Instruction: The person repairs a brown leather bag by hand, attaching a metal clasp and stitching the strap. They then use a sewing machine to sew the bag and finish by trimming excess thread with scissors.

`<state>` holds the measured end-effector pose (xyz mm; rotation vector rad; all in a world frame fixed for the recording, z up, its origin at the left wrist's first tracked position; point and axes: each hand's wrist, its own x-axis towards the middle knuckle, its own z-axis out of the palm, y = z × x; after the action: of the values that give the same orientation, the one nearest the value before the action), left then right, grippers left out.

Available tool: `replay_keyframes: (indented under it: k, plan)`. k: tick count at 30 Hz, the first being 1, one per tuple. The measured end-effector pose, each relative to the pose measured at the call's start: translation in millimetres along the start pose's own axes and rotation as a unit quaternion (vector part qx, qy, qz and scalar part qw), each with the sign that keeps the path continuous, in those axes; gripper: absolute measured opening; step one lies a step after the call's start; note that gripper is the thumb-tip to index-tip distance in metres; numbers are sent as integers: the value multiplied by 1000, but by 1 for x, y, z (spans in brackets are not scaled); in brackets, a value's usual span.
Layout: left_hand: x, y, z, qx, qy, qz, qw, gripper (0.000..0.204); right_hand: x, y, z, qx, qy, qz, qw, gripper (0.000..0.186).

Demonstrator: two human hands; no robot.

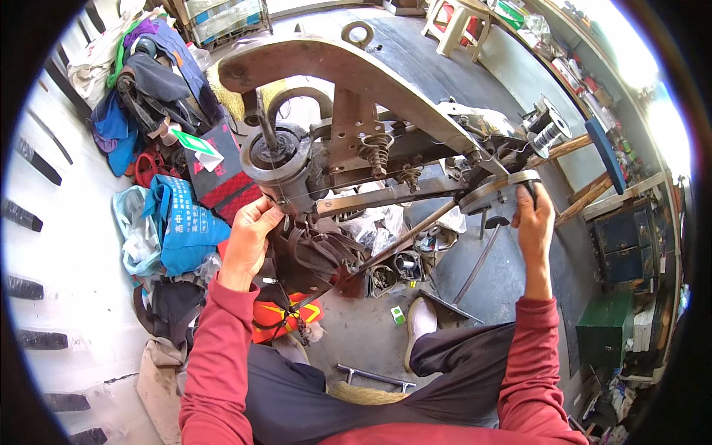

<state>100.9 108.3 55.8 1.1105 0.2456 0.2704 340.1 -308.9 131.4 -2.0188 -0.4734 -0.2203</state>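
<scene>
A worn metal cobbler's sewing machine [348,81] on a stand fills the middle of the view. My left hand [248,237] holds a dark brown strappy leather piece [311,256] under the machine's round head [278,159]. My right hand [534,222] grips the rim of the flat handwheel [493,191] at the machine's right end. A spool of thread [549,133] sits on the machine just above that wheel. Both sleeves are red; my dark-trousered legs are below.
Bags and cloth pile up at the left: a blue bag [185,226], a red-and-black bag [226,182], dark bags [156,89]. An orange bag [278,315] lies by my knee. A white shoe [423,319] rests on the concrete floor. Shelves and a green box [604,330] stand right.
</scene>
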Motion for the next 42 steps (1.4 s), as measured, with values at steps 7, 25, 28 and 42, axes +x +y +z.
replay_keyframes:
  k: [7, 25, 28, 42]
  plan:
    - [-2, 2, 8, 1, 7, 28, 1000, 23, 16, 96, -17, -184, 68, 121, 973, 25]
    - [3, -6, 4, 11, 29, 38, 999, 18, 22, 78, -26, -179, 57, 54, 981, 24]
    - [3, -7, 5, 2, 20, 51, 999, 18, 9, 115, -1, -248, 18, 146, 958, 26]
    - [0, -4, 7, -54, 35, -11, 998, 20, 16, 24, -15, -117, 59, 16, 991, 24]
